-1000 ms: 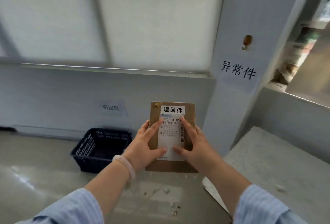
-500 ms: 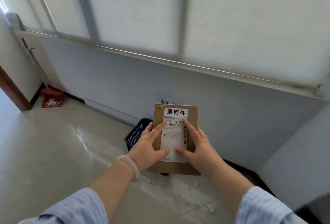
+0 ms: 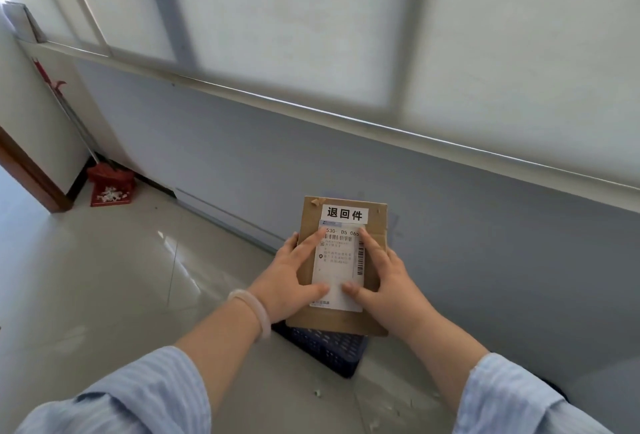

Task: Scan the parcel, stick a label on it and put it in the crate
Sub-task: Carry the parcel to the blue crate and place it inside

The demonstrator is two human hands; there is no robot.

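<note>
Parcel: a flat brown parcel [image 3: 341,262] held in front of the person, face up toward the camera, long axis running away from the body.
Label: a white strip label [image 3: 344,214] with black characters sits at the far end; a shipping slip [image 3: 337,265] covers the middle.
Crate: a dark blue crate [image 3: 327,347] stands on the floor [image 3: 104,278] against the wall [image 3: 450,226], directly below the parcel's near edge and mostly hidden by it.
Key relation: the parcel is above the crate, so the drop appears to be nearly straight down; neither hand is clearly nearer.
Left hand [image 3: 289,278]: clamped on the parcel's left side, thumb on the slip, a bracelet [image 3: 254,312] on the wrist.
Right hand [image 3: 388,283]: clamped on the right side, thumb and forefinger on the slip.
Arms: both extended forward, forearms converging on the parcel.
Stage: label looks applied; placing remains.
</note>
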